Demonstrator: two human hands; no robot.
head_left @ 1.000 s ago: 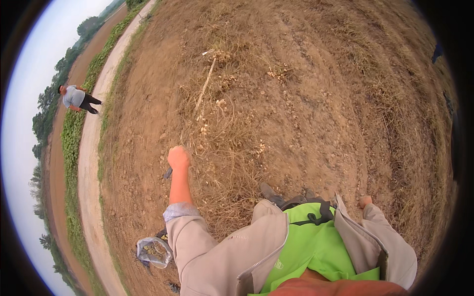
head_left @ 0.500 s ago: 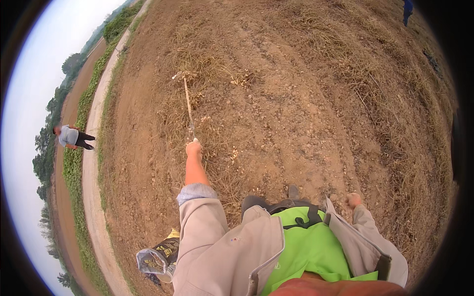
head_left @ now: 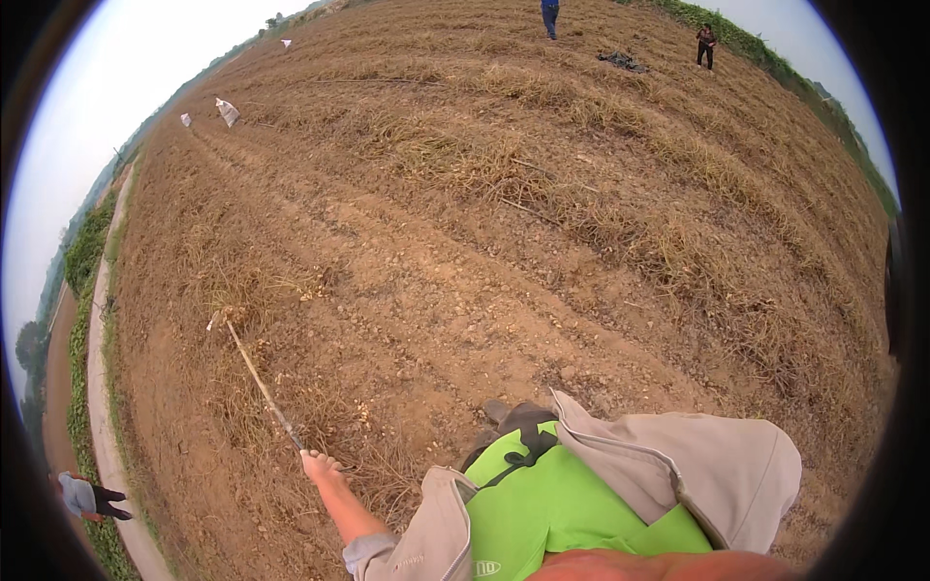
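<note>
Tool (head_left: 257, 380) w/ long straight handle, head view: it's in my L hand (head_left: 322, 467), fist closed round the near end. Shaft runs fwd & to my left over the field (head_left: 407, 242); its small pale head (head_left: 215, 321) is right by a clump of dry stalks (head_left: 242, 298). Can't tell if head touches soil. R hand's hidden, so can't tell if it's open or closed; only the R sleeve (head_left: 717, 460) of my beige jacket shows. Green top (head_left: 581, 518) under it, dark shoe (head_left: 497, 411) just ahead.

Small pale bits (head_left: 363, 413) lie on the ground to the right of the shaft, too small to ID. Far off: pale sack (head_left: 227, 112) upper L, dark heap (head_left: 622, 62) up top, person in blue (head_left: 550, 17) left of it, person in dark clothes (head_left: 705, 46) to its right. Lower L, person in grey top (head_left: 89, 496) by the pale path (head_left: 100, 387), well apart from me.
</note>
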